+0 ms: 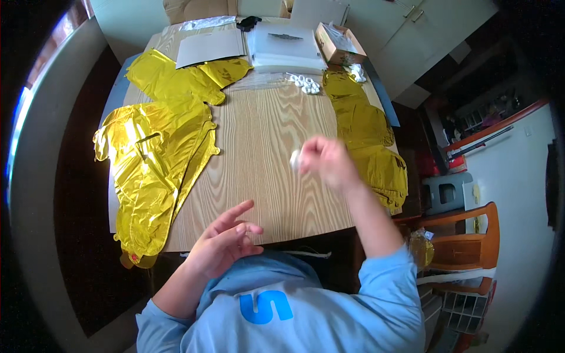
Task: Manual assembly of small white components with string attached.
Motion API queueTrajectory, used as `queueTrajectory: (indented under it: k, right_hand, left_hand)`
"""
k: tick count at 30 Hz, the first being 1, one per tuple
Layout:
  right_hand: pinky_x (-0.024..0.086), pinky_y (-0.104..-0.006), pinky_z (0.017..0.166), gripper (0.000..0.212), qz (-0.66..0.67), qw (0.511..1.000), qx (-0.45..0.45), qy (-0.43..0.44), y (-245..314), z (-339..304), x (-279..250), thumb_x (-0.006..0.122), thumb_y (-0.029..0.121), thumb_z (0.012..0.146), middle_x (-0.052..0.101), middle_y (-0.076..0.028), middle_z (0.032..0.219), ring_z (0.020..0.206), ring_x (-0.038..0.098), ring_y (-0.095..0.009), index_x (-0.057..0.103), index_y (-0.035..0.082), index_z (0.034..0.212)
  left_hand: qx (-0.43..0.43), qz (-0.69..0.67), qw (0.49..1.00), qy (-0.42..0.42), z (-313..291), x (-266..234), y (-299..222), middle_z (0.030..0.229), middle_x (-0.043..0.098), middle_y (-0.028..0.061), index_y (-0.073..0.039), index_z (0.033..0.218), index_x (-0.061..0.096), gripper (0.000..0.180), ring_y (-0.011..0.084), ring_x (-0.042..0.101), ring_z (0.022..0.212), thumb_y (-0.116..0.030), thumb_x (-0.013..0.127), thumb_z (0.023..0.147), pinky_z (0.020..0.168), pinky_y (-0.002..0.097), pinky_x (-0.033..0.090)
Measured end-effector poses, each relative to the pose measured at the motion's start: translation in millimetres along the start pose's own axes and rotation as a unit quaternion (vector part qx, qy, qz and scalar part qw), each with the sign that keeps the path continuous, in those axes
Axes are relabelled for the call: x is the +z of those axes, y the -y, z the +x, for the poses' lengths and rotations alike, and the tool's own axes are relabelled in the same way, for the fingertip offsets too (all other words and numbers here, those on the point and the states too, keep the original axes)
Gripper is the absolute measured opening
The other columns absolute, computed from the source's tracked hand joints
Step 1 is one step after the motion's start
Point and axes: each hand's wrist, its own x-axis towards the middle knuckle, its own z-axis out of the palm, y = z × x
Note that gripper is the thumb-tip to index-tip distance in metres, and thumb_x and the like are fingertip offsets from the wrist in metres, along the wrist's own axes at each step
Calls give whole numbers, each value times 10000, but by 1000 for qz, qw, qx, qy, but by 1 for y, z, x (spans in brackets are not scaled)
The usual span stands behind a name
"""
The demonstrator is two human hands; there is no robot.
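My right hand (331, 162) is raised over the wooden table (265, 141), smeared a little by motion, its fingers closed on a small white object (295, 160). What kind of object that is I cannot make out. Near the table's front edge my left hand (229, 238) hovers with its fingers apart and nothing in it. Flat gold foil balloons (147, 170) lie in a pile to the left, some hanging over the edge. More gold foil sheets (374, 167) are laid in a row along the right side, close to my right forearm.
Several small white pieces (305, 83) lie together toward the back. Behind them is a stack of see-through plastic bags (285, 50), with grey card sheets (210, 48) to its left. A cardboard box (341, 47) stands at the far right. A wooden chair (465, 247) is on my right.
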Motion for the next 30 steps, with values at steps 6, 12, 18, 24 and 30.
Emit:
queueTrajectory:
  k: [6,12,18,24,30]
  right_hand:
    - [525,-278,503,90,-118,967,154,-162,-27,140,-82,670,37,792,623,-72,707,577,607,-139,609,-19,827]
    - [512,-297,449,107,-171,928,177,-280,-35,182,-89,673,33,774,597,-82,648,509,579,-157,610,-36,824]
    - [552,-291,625,414,-254,941,43,-218,-27,98,-72,609,87,878,639,-145,968,747,640,-171,494,-59,1248]
    - [500,-338,638,89,-422,891,-134,-99,-14,-121,51,647,71,846,637,-144,800,714,642,-272,651,7,908]
    - [504,-307,613,86,-342,914,-139,-170,-70,-171,75,658,6,821,620,-119,788,698,646,-239,640,-3,905]
  left_hand:
    - [-102,196,975,-4,-37,-25,9,1035,659,77,-30,1263,553,327,127,616,892,-127,549,950,813,290,507]
    - [-112,320,938,-73,-66,-49,23,1009,668,42,-17,1212,589,305,88,601,906,-151,602,938,792,250,482]
    - [-91,351,921,-142,-82,-81,34,1036,655,36,-20,1243,569,379,93,586,961,-220,629,928,820,256,480]
    - [-39,623,750,-218,-78,-115,44,982,682,119,15,1162,610,303,127,623,899,-135,605,899,790,273,500]
    - [-12,753,640,-151,-38,-162,82,1084,645,205,-25,1100,645,278,306,647,963,-171,628,863,823,365,516]
